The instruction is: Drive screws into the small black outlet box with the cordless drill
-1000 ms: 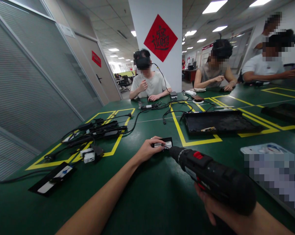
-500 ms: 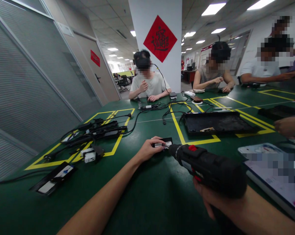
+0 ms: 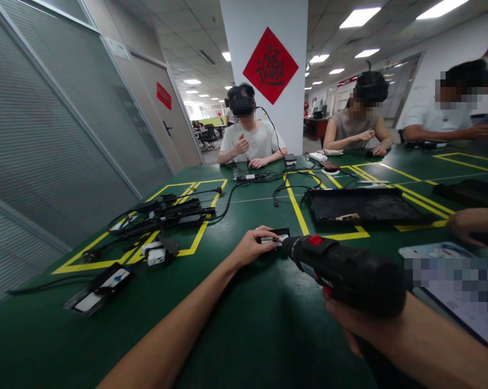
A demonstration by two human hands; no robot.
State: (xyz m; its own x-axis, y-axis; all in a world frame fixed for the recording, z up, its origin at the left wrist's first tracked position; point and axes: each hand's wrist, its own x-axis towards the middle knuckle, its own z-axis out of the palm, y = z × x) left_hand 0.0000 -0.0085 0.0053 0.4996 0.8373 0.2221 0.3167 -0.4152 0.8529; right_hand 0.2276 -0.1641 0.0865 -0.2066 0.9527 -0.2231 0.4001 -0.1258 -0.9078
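Drill [image 3: 345,270] raised at rear; right grip [image 3: 344,312] clasping it, left grip [image 3: 255,243] still pinching box [image 3: 283,232]

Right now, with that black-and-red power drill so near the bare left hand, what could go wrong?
The black-and-red power drill, held in the bare right hand, might slip and nick the bare left hand beside its front end. Also, only that left hand seems to steady the small black rectangular case on the smooth green table, so it could twist or slide.
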